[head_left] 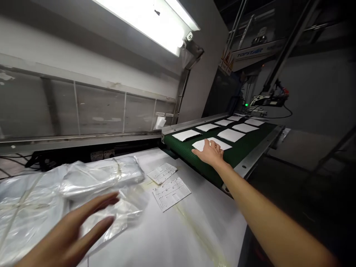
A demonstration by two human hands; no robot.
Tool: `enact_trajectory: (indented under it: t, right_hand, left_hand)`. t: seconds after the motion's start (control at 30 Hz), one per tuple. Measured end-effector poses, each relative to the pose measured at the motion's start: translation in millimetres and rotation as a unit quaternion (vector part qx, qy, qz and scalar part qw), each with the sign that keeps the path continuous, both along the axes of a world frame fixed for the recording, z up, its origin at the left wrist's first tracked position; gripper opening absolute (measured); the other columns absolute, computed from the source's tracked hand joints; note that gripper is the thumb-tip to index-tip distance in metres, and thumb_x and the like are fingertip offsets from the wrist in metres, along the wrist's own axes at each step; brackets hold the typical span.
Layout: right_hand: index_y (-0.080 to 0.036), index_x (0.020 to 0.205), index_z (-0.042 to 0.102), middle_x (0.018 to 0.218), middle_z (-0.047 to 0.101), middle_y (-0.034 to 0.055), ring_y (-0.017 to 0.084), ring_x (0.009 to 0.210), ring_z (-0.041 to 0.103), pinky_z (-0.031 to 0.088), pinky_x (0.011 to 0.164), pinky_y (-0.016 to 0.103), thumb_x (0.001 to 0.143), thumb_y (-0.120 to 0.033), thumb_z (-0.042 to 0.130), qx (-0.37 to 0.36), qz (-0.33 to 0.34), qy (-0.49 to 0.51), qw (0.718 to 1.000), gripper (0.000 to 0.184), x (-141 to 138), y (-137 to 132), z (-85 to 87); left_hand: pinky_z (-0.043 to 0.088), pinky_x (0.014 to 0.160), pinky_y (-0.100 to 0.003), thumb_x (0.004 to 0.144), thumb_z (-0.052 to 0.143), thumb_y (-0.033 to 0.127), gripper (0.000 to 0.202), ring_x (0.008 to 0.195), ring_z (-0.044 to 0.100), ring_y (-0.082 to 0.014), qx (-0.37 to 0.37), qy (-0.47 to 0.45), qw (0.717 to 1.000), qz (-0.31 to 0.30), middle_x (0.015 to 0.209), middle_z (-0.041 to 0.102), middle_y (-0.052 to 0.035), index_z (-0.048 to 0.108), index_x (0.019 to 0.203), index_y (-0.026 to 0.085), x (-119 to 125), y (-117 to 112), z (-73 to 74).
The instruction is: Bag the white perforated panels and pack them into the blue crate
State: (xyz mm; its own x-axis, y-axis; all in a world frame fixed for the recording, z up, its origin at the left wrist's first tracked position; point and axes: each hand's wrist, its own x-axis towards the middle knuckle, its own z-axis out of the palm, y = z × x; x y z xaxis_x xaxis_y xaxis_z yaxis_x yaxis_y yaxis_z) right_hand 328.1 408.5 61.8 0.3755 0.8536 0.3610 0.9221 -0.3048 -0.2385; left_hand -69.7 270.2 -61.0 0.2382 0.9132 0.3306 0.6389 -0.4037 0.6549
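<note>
the left hand (71,233) is hovering open, its fingers spread, just over a heap of clear plastic bags (102,178) lying on a white work table (200,226). the right hand (210,152) is stretching out past the table's edge and is resting on a white paper sheet (224,145) on a green conveyor belt (222,163), its fingers slightly curled; whether they are pinching the sheet i cannot tell. more white sheets (230,135) are sitting in rows along the belt, apart from one another. two printed forms (171,193) are lying on the table beside the bags, near the belt's end. a fluorescent tube light (147,22) is shining overhead, and a green indicator lamp (246,105) is glowing beyond the belt.
</note>
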Motion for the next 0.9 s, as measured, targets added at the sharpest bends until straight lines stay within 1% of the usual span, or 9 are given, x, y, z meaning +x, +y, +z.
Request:
enact_trajectory:
  t: [0.03, 0.1, 0.2, 0.3, 0.4, 0.53, 0.67, 0.77, 0.9]
  right_hand:
    - [-0.012, 0.139, 0.025, 0.144, 0.026, 0.0203, 0.040, 0.131, 0.023, 0.022, 0.102, 0.058, 0.078, -0.055, 0.055, -0.021, -0.029, -0.007, 0.999, 0.080, 17.8, 14.5, 4.7]
    - [-0.017, 0.136, 0.031, 0.141, 0.032, 0.0157, 0.036, 0.127, 0.033, 0.030, 0.099, 0.058, 0.081, -0.052, 0.054, -0.068, -0.067, -0.019, 0.995, 0.069, 45.4, 35.6, 8.9]
    - [-0.019, 0.127, 0.044, 0.129, 0.047, 0.0104, 0.027, 0.112, 0.050, 0.042, 0.091, 0.051, 0.087, -0.041, 0.053, -0.130, -0.063, -0.059, 0.988, 0.046, 70.7, 50.6, 13.3]
    - [-0.018, 0.120, 0.050, 0.119, 0.055, 0.0083, 0.022, 0.102, 0.057, 0.047, 0.086, 0.044, 0.088, -0.037, 0.053, -0.160, -0.016, -0.125, 0.979, 0.038, 80.1, 49.5, 19.6]
    - [-0.018, 0.123, 0.047, 0.119, 0.055, 0.0085, 0.023, 0.103, 0.056, 0.046, 0.087, 0.045, 0.088, -0.040, 0.051, -0.166, 0.007, -0.187, 0.968, 0.041, 78.2, 43.7, 20.1]
    - [-0.018, 0.124, 0.046, 0.122, 0.053, 0.0100, 0.024, 0.104, 0.056, 0.048, 0.084, 0.045, 0.087, -0.043, 0.051, -0.188, -0.021, -0.225, 0.956, 0.045, 71.6, 48.3, 16.4]
    - [-0.016, 0.115, 0.053, 0.110, 0.059, 0.0072, 0.020, 0.093, 0.060, 0.050, 0.079, 0.040, 0.088, -0.040, 0.052, -0.214, 0.047, -0.264, 0.939, 0.036, 69.1, 46.7, 24.1]
    - [-0.016, 0.116, 0.053, 0.114, 0.058, 0.0078, 0.020, 0.096, 0.059, 0.049, 0.082, 0.041, 0.088, -0.037, 0.052, -0.187, 0.104, -0.314, 0.925, 0.034, 70.6, 26.9, 30.3]
    - [-0.016, 0.123, 0.048, 0.113, 0.058, 0.0086, 0.021, 0.095, 0.059, 0.049, 0.083, 0.043, 0.090, -0.032, 0.051, -0.122, 0.123, -0.362, 0.916, 0.037, 75.7, -2.6, 26.5]
  left_hand:
    - [0.047, 0.094, -0.033, 0.084, 0.051, 0.046, 0.047, 0.113, 0.055, -0.0220, -0.008, 0.007, 0.999, -0.045, 0.126, 0.059, 0.0005, 0.045, 0.129, 0.032, 32.3, 33.7, 18.1]
    - [0.049, 0.090, -0.031, 0.089, 0.040, 0.047, 0.050, 0.111, 0.056, -0.0207, 0.030, 0.024, 0.993, -0.114, 0.124, 0.059, -0.0056, 0.043, 0.132, 0.022, 105.0, 108.9, 52.5]
    - [0.039, 0.101, -0.032, 0.087, 0.047, 0.042, 0.054, 0.120, 0.048, -0.0225, 0.104, 0.061, 0.984, -0.133, 0.132, 0.051, -0.0111, 0.041, 0.132, 0.014, 209.9, 217.9, 87.6]
    - [0.030, 0.106, -0.044, 0.083, 0.056, 0.042, 0.060, 0.127, 0.038, -0.0274, 0.114, 0.059, 0.983, -0.132, 0.138, 0.043, -0.0136, 0.039, 0.134, 0.015, 283.3, 291.8, 97.8]
    - [0.032, 0.101, -0.054, 0.084, 0.057, 0.039, 0.045, 0.121, 0.044, -0.0281, 0.097, 0.049, 0.987, -0.118, 0.132, 0.048, -0.0107, 0.049, 0.123, 0.017, 318.5, 323.6, 94.6]
    - [0.042, 0.092, -0.048, 0.087, 0.053, 0.035, 0.031, 0.107, 0.054, -0.0230, 0.072, -0.002, 0.995, -0.073, 0.118, 0.056, -0.0084, 0.056, 0.112, 0.016, 318.1, 329.4, 99.8]
    - [0.045, 0.088, -0.044, 0.090, 0.045, 0.041, 0.036, 0.102, 0.057, -0.0221, 0.034, -0.108, 0.993, -0.037, 0.114, 0.059, -0.0095, 0.055, 0.113, 0.015, 277.4, 312.5, 119.9]
    - [0.051, 0.076, -0.036, 0.093, 0.030, 0.042, 0.044, 0.096, 0.062, -0.0230, -0.044, -0.185, 0.979, -0.070, 0.108, 0.063, -0.0121, 0.055, 0.115, 0.013, 226.2, 271.7, 116.5]
    - [0.053, 0.067, -0.034, 0.089, 0.035, 0.046, 0.048, 0.088, 0.066, -0.0253, -0.191, -0.225, 0.945, -0.143, 0.104, 0.067, -0.0144, 0.058, 0.114, 0.013, 140.8, 179.7, 76.2]
